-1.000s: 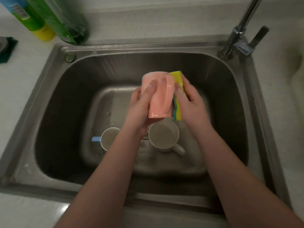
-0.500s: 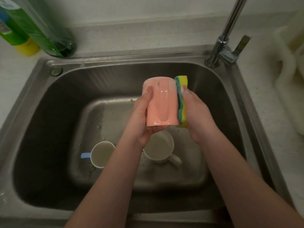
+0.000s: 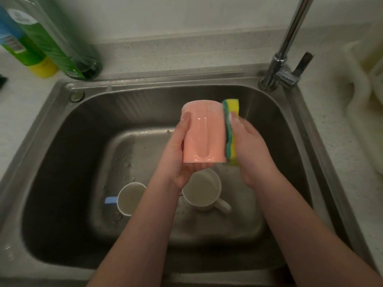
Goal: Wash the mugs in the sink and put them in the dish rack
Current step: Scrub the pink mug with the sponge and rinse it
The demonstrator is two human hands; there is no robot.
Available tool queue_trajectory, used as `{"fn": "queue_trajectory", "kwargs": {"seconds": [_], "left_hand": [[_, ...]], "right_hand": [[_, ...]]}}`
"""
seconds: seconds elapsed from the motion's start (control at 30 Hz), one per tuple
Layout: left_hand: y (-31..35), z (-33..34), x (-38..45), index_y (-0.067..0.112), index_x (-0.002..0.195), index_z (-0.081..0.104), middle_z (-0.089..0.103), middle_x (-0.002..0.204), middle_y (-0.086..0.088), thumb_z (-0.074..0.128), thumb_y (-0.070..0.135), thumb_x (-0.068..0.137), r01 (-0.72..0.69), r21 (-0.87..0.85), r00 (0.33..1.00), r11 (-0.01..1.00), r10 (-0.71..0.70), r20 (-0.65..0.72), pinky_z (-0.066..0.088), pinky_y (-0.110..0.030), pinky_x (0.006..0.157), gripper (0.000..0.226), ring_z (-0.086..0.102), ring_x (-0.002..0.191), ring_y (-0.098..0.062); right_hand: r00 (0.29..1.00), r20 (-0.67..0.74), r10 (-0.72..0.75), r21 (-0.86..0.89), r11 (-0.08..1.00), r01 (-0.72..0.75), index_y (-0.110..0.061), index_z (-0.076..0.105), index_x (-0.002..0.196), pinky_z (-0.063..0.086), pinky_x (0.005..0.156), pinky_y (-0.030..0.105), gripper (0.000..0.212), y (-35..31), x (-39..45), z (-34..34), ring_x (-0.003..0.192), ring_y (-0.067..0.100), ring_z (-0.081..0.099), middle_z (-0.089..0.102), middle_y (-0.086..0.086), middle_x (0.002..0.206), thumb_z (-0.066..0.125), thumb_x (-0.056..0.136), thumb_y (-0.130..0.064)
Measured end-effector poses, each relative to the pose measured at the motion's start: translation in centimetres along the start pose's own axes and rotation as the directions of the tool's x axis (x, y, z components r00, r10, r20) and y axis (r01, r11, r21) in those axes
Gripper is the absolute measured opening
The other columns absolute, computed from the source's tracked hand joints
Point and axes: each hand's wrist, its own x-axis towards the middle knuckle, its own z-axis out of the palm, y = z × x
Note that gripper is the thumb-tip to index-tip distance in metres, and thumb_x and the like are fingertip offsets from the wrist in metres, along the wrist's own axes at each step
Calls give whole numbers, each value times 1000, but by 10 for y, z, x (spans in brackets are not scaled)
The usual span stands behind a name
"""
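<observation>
I hold the pink mug over the sink, my left hand with fingers curled round it, my right hand pinching the sponge against its side. Two mugs, one white and one blue-handled, wait unwashed below; as far as I can see, none has reached the rack.

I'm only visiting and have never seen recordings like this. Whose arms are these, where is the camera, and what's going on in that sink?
No machine here: a person wears a camera on the head, looking down at their own bare hands. The left hand grips a pink mug above the steel sink. The right hand presses a yellow and green sponge against the mug's side. Two pale mugs wait at the bottom, one with a blue handle, one with a white handle. The tap stands behind; green bottles sit back left.
</observation>
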Motion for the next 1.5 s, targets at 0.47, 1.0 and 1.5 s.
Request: {"fn": "queue_trajectory", "kwargs": {"seconds": [0.47,1.0,1.5], "left_hand": [[7,14,-8,15,130,57,65,123,-14,50,53,90,-107,44,988,993,111,-104,57,-46,76,55,63,109,-34],[8,26,-11,18,125,58,68,115,-12,54,77,61,-209,287,960,935,252,-122,56,-51,83,88,68,104,-29],[5,23,-15,17,128,56,69,116,-11,57,51,83,-242,203,954,949,271,-130,57,-40,70,56,67,105,-29]], "right_hand": [[976,11,-216,2,976,216,-34,56,125,49,95,30,30,0,-6,2,107,1,59,62,-19,110,48,96,-39],[953,5,-304,-96,948,303,-32,44,139,43,106,39,46,2,-5,-2,123,4,50,52,-11,135,52,94,-39],[999,29,-29,129,991,25,-37,60,113,53,92,37,23,-3,-9,-2,105,11,64,66,-7,112,50,94,-45]]}}
